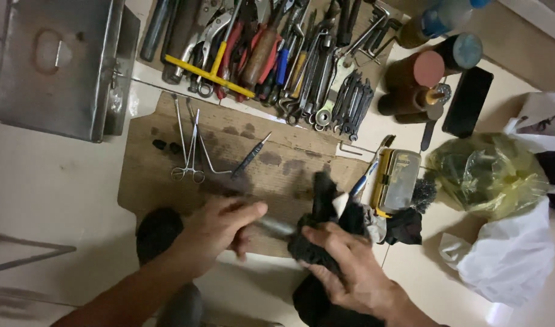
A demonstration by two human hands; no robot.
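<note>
1. The left hand [220,227] sits at the near edge of the cardboard sheet [168,175], its fingers curled shut around one end of a blurred grey metal tool [274,227].
2. The right hand [350,260], just right of the left hand and off the near right corner of the cardboard sheet, has its fingers closed over a black rag [317,239] that wraps the other end of the metal tool.
3. The metal tool lies between the two hands, over the near edge of the cardboard sheet; its exact kind cannot be told.
4. On the middle of the cardboard sheet lie slim forceps [190,148] and a dark pen-like tool [250,156], with two small black caps [167,146] toward its left side.
5. Just right of the cardboard sheet stands a small yellow-edged clear case [398,178], with a wire brush [423,194] beside it.
6. Further right of the cardboard sheet are a yellow-green plastic bag [489,172] and a white plastic bag [510,257].
7. Left of the far end of the cardboard sheet is a grey metal box [53,66].
8. Beyond the cardboard sheet lies a spread of pliers and wrenches [289,57], crossed by a yellow ruler [208,75].
9. Far right of that spread stand brown bottles [413,75] and a black flat block [468,100].
</note>
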